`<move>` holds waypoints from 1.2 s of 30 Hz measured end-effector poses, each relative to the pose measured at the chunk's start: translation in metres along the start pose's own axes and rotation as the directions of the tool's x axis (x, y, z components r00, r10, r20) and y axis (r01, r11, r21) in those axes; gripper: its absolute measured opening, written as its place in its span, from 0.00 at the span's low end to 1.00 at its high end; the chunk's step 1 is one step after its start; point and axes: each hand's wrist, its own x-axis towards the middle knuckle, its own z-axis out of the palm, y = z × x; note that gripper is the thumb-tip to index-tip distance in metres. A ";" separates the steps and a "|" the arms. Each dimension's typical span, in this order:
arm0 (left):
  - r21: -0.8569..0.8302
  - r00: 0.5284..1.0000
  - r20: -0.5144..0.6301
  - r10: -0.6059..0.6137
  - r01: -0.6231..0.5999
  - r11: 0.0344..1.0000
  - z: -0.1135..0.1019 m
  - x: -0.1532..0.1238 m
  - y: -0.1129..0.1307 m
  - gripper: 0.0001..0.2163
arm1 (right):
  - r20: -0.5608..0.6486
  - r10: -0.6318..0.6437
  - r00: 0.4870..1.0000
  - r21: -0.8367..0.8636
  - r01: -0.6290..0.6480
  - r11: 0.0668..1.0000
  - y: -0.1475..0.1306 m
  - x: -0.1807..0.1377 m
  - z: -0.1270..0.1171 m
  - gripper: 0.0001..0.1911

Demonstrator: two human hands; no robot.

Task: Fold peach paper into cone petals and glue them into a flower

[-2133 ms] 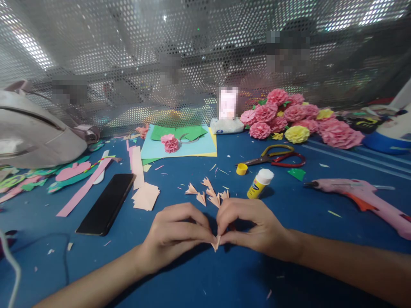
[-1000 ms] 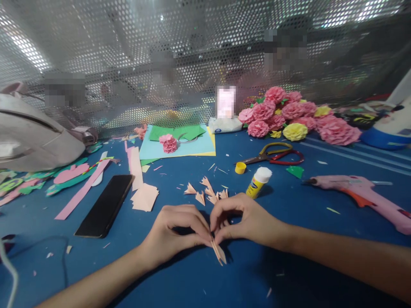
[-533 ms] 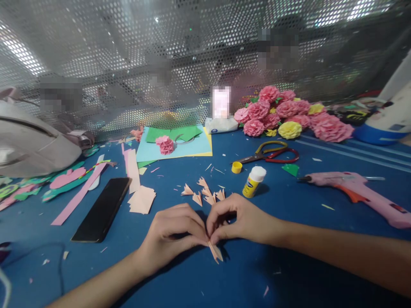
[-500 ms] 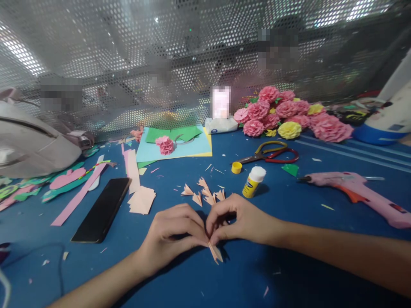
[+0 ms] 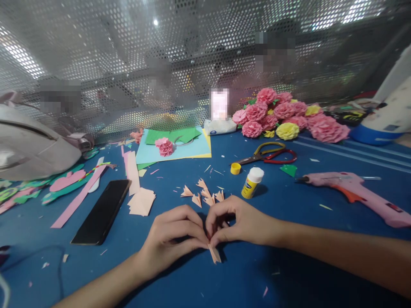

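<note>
One folded paper (image 5: 215, 254) pinched between left hand (image 5: 180, 232) and right hand (image 5: 242, 222)

Its upper end is hidden by the grip. Beyond, at least five folded pieces (image 5: 197, 199) are seen; one glue gun (image 5: 366, 192) is cut off at right.

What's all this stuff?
folded paper: one, peach, held
folded pieces: several, peach, centre
paper pile: one, peach, left
phone: one, black, left
glue stick: one, yellow and white, centre
cap: one, yellow, centre
scissors: one, red and yellow, right
glue gun: one, pink, right
paper flowers: many, pink and yellow, back
paper sheets: several, blue, green, yellow, back
scraps: many, mixed, scattered
bag: one, pale, left
table: one, blue, beneath
mesh screen: one, grey, back
left hand, right hand: one each, bare, front
</note>
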 end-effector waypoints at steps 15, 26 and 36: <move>0.044 0.999 -0.010 0.039 -0.039 0.998 0.000 0.002 0.001 0.03 | -0.005 -0.037 0.999 -0.050 0.036 0.998 0.000 0.000 0.000 0.15; -0.017 1.000 -0.006 -0.026 0.026 1.000 0.001 0.001 -0.001 0.03 | -0.011 -0.053 0.999 -0.091 0.052 0.995 0.002 -0.001 0.000 0.14; -0.060 0.997 0.008 -0.080 0.081 0.995 0.002 0.001 -0.003 0.02 | -0.012 -0.039 0.999 -0.052 0.039 0.998 0.000 -0.001 0.001 0.13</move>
